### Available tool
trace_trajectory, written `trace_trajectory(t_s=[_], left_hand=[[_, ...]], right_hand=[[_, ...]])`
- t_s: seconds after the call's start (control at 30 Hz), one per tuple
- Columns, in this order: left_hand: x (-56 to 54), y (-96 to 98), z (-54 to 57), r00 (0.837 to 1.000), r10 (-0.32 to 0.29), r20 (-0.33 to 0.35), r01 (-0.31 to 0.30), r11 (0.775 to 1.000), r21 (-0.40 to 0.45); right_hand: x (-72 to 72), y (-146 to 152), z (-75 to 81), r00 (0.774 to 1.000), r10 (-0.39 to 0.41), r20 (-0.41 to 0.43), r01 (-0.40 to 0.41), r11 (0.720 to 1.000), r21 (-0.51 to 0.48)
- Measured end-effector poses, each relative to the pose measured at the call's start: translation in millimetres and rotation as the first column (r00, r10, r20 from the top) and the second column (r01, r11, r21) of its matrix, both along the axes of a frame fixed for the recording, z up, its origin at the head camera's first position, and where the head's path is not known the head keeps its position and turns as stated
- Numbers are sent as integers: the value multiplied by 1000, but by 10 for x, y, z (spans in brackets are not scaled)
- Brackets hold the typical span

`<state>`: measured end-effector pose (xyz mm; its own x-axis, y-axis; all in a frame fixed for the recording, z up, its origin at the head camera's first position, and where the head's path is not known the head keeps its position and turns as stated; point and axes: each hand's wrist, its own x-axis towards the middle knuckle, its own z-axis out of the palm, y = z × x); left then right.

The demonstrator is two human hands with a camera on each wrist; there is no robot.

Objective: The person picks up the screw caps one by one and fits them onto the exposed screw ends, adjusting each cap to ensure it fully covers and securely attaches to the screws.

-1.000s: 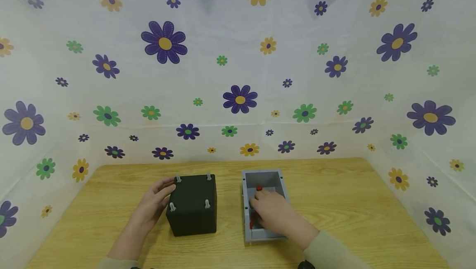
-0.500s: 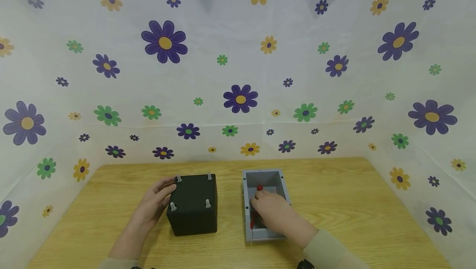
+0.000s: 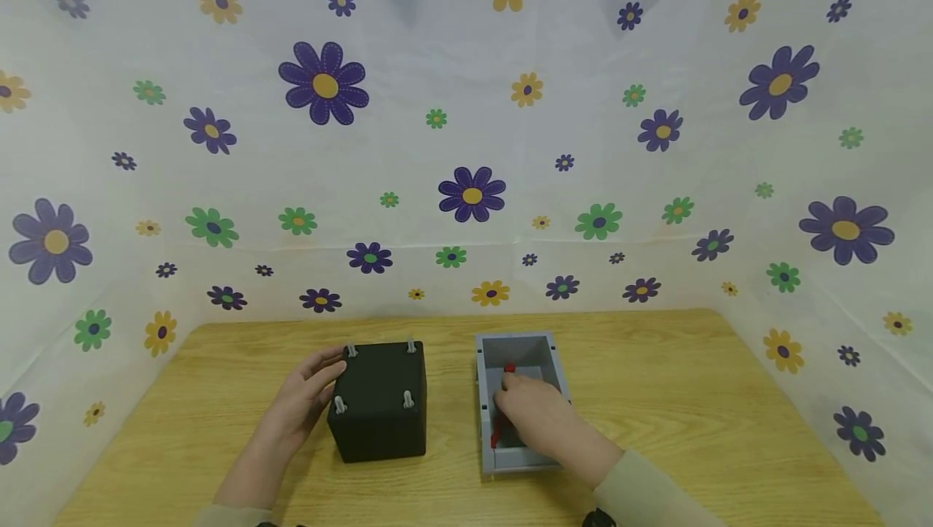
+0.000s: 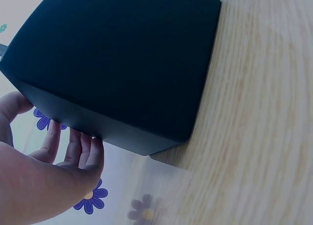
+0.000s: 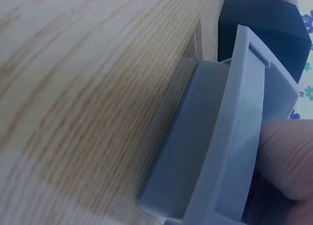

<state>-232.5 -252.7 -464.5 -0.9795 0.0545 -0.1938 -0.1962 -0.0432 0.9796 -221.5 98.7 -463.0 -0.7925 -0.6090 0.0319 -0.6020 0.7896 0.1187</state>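
Note:
On the left stands a black box (image 3: 377,434) with a small pale grey peg (image 3: 407,399) near each corner of its top. My left hand (image 3: 290,405) rests against the box's left side, fingers loosely extended, as the left wrist view also shows with fingertips (image 4: 96,149) along the lower edge. My right hand (image 3: 535,414) reaches down into a grey rectangular bin (image 3: 487,461). Just beyond its fingers shows a small red piece (image 3: 509,367), and a longer red piece (image 3: 496,436) lies by the bin's left wall. The right fingertips are hidden, so I cannot tell what they hold.
Both containers sit on a wood-grain table (image 3: 656,381), with a strip of tabletop between them. A white sheet with flowers (image 3: 466,106) closes off the back and both sides. The bin's raised walls (image 5: 215,151) surround my right hand.
My right hand has shifted very slightly rightward inside the bin, showing a little more of the long red piece. The left hand, box and bin stay in place.

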Motion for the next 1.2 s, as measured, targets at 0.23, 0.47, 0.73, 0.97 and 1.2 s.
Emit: trace_trajectory(t_s=[0.23,0.47,0.73,0.97,1.2], left_hand=[[-9,1,-11,1000,-4,2,4,1000,-1],[-16,-7,-24,1000,-1,-6,1,1000,13],[-26,-13,-40,1000,1,-4,-1,1000,6],[-9,-7,-28,1000,3,-10,-3,1000,10],[-4,-10,-22,1000,5,-2,-5,1000,15]], right_hand=[[17,3,42,999,0,32,1,1000,-17],[1,6,51,1000,9,21,-8,999,-47],[-13,-12,7,996,-33,-86,31,999,-24],[1,-9,-9,983,-50,-178,48,999,-13],[-4,-8,-1,982,-44,-182,43,999,-7]])
